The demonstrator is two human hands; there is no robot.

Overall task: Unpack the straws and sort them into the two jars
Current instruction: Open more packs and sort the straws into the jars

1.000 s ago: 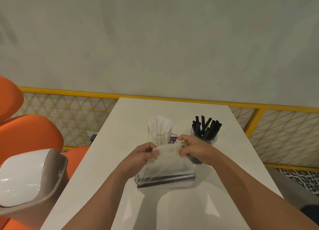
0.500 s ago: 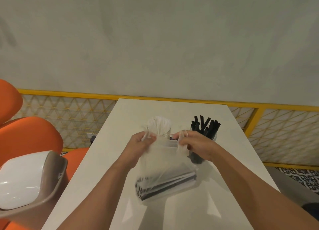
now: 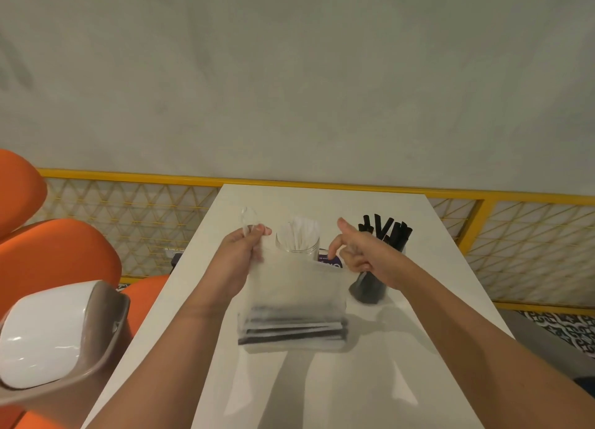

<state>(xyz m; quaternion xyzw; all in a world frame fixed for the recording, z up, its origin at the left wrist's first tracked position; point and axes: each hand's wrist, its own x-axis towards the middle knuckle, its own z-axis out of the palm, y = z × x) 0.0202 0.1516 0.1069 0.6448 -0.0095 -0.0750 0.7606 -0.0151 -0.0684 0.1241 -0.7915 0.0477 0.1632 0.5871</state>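
A clear plastic bag [image 3: 294,287] hangs above the white table [image 3: 418,267], with black and white straws [image 3: 293,329] stacked flat in its bottom. My left hand [image 3: 240,258] pinches the bag's top left edge, and a handle loop sticks up above the fingers. My right hand [image 3: 357,251] is at the bag's top right corner: its lower fingers curl on the edge while thumb and forefinger stick out. Behind the bag stand a glass jar of white straws [image 3: 299,245] and a jar of black straws [image 3: 384,235], the latter partly hidden by my right hand.
A small purple box [image 3: 328,261] shows between the jars. Orange seats [image 3: 54,261] and a white-and-taupe chair back [image 3: 48,332] crowd the table's left side. A yellow mesh railing [image 3: 515,251] runs behind the table, below a grey wall.
Both hands have lifted the bag off the table and moved apart, stretching its mouth wide. The right thumb and forefinger have let go and spread.
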